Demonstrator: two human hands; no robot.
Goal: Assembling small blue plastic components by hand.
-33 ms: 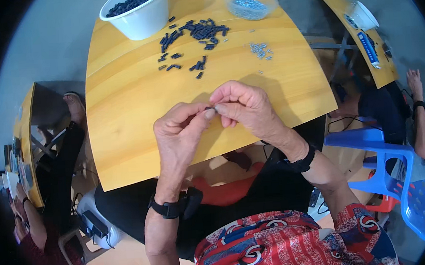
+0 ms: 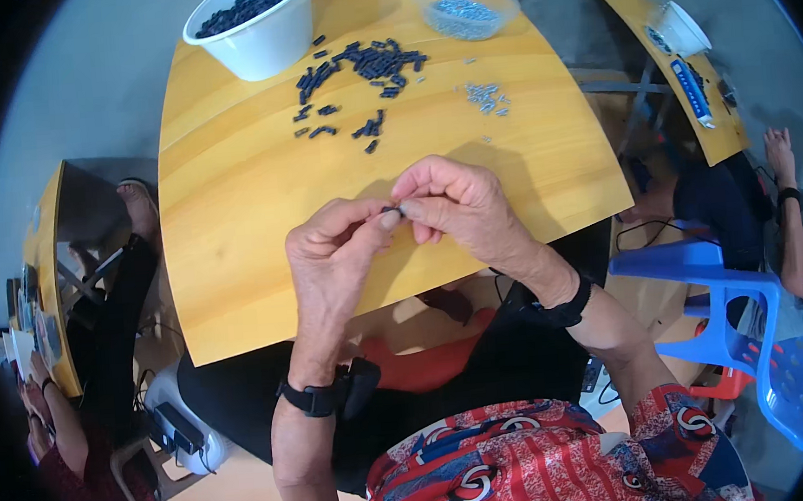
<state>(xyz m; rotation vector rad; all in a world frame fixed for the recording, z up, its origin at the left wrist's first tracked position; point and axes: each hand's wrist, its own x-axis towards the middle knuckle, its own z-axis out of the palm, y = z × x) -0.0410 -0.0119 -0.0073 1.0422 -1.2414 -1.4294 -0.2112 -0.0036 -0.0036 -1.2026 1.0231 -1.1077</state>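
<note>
The left hand (image 2: 331, 246) is almost closed, with thumb and finger pinching a small black piece (image 2: 389, 209) above the wooden surface (image 2: 235, 262). The right hand (image 2: 458, 200) pinches the right end of this same piece; whether it holds also something else, I cannot tell. Farther away lie more black pieces (image 2: 377, 62), silver pins (image 2: 483, 96), a white bucket (image 2: 262, 51) and a clear tub (image 2: 470, 30).
</note>
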